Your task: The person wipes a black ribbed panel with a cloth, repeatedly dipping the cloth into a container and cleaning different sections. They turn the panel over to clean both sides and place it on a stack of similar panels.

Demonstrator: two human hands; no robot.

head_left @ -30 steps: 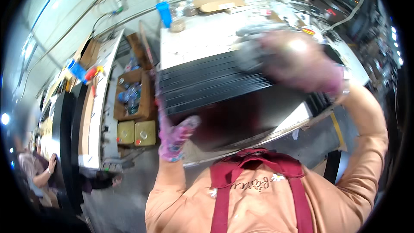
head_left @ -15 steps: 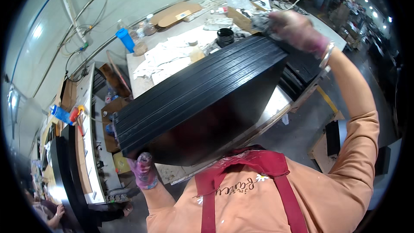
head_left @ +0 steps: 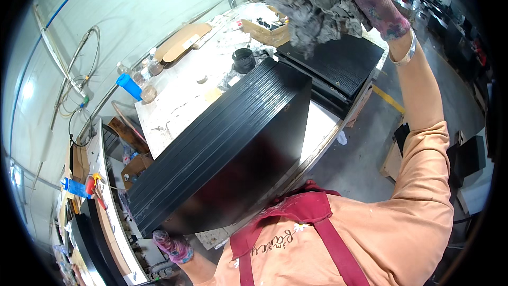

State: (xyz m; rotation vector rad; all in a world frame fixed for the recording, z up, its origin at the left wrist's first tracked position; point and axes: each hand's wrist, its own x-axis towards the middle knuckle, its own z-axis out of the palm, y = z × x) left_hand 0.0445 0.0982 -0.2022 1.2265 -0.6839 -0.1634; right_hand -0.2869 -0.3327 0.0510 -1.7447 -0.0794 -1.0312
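A stack of glossy black panels (head_left: 211,148) stands on edge across the worktable, its ridged long edges facing up. At its near left corner is my left hand (head_left: 173,247) in a stained purple patterned glove, gripping the corner; the fingers beneath are hidden. My right hand (head_left: 373,5), gloved the same way, is raised high at the upper right, its fingers closed on a crumpled grey rag (head_left: 317,10). The rag hangs in the air above the far end of the stack. More black panels (head_left: 338,66) lie flat beyond that end, partly covered by the rag.
On the whitish worktable (head_left: 164,127) stand a black open tub (head_left: 243,61), a blue cup (head_left: 128,87), clear bottles (head_left: 154,64) and an open cardboard box (head_left: 267,34). A brown cardboard piece (head_left: 182,42) lies near the wall. To the left, a shelf unit (head_left: 114,190) adjoins.
My right hand has lifted the grey rag up off the stack's far end, and it looms larger now. My left hand keeps to the near corner. The view has shifted, tilting the stack more steeply.
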